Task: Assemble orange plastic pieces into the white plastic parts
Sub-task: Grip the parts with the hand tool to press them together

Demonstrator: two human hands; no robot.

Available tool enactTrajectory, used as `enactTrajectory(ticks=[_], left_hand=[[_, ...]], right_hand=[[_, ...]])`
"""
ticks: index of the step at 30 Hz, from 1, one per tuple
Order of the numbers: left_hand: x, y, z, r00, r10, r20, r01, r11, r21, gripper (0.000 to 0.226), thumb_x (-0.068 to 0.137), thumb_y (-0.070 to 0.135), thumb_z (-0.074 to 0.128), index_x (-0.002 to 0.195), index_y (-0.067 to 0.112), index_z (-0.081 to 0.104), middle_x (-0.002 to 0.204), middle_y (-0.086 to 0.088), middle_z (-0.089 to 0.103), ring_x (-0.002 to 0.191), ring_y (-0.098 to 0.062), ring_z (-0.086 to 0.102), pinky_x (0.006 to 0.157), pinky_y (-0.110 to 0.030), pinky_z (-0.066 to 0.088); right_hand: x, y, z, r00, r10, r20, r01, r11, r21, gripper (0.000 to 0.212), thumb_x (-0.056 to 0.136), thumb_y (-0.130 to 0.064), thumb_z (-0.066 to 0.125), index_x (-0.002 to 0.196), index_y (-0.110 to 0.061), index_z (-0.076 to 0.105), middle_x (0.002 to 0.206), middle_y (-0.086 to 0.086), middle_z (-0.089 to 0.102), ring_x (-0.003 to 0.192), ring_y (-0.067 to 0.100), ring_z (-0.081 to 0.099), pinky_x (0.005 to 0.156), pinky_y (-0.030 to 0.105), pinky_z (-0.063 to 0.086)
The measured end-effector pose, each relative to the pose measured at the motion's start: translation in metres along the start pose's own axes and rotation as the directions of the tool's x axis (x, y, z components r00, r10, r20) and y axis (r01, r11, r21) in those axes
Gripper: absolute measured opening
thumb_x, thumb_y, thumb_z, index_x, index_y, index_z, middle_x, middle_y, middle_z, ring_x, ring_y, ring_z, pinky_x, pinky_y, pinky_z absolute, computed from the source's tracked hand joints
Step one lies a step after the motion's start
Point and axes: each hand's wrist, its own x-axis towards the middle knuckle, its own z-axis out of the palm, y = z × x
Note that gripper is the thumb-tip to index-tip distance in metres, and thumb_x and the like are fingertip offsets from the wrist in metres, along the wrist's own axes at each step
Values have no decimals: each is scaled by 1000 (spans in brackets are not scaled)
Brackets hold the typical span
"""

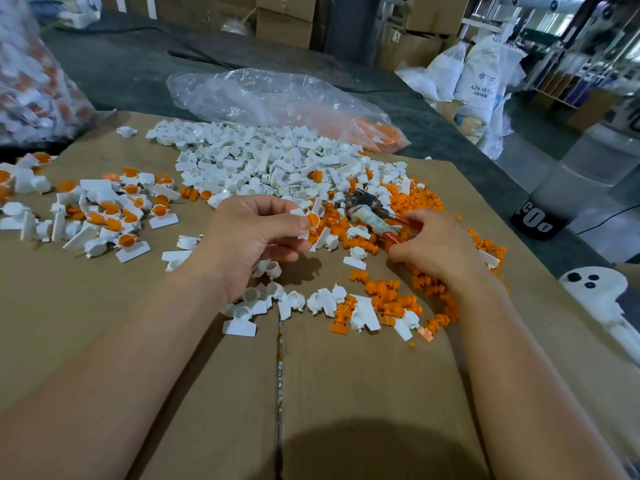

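My left hand (254, 233) pinches a white plastic part with an orange piece in it (310, 221), held just above the cardboard. My right hand (438, 245) curls round the red handles of pliers (372, 213), whose jaws point up-left into the parts. A large heap of white parts (270, 161) lies behind my hands. Loose orange pieces (391, 296) spread in front of and under my right hand. Assembled white-and-orange parts (107, 209) lie in a pile at the left.
The work surface is a flattened cardboard box (173, 375) on a dark table. A clear plastic bag (277, 98) with orange pieces lies behind the heap. A bag of assembled parts (31, 74) stands far left. Sacks and cartons stand at the back right.
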Motion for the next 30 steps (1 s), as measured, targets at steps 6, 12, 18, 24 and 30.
enactTrajectory(ticks=[6, 12, 18, 24, 30], left_hand=[[1, 1, 1, 1000, -2, -7, 2, 999, -47, 12, 65, 3, 70, 73, 8, 62, 57, -2, 65, 49, -14, 63, 40, -17, 46], [2, 1, 0, 994, 78, -77, -84, 992, -89, 11, 72, 1, 68, 73, 10, 60, 55, 1, 65, 47, -11, 62, 38, -15, 42], [3, 1, 0, 980, 136, -144, -154, 981, -122, 11, 76, 2, 68, 73, 11, 62, 57, 2, 66, 47, -10, 62, 38, -14, 41], [4, 2, 0, 966, 191, -173, -212, 971, -112, 12, 78, 1, 66, 72, 11, 61, 56, 5, 65, 46, -9, 61, 41, -13, 42], [4, 0, 0, 960, 223, -169, -238, 968, -77, 12, 78, 2, 66, 73, 12, 62, 57, 5, 65, 47, -9, 61, 42, -14, 42]], right_hand=[[-10, -9, -6, 967, -140, -213, 175, 972, 157, 60, 73, -12, 66, 129, -19, 47, 123, 0, 52, 110, 16, 46, 89, 27, 35], [-22, -17, -9, 903, -306, -301, 361, 921, 147, 42, 84, -12, 61, 124, -18, 50, 105, -11, 48, 96, -2, 37, 77, 13, 29], [-27, -27, -6, 851, -461, -251, 509, 842, 180, 31, 84, -20, 63, 115, -15, 57, 97, -12, 50, 87, -8, 37, 76, -3, 28], [-29, -27, -4, 862, -483, -151, 504, 846, 175, 46, 83, -27, 65, 126, -19, 52, 110, -15, 50, 102, -3, 41, 88, 14, 32], [-28, -27, -2, 862, -497, -99, 507, 846, 163, 46, 83, -32, 63, 126, -21, 52, 113, -12, 54, 98, -4, 40, 78, 3, 30]])
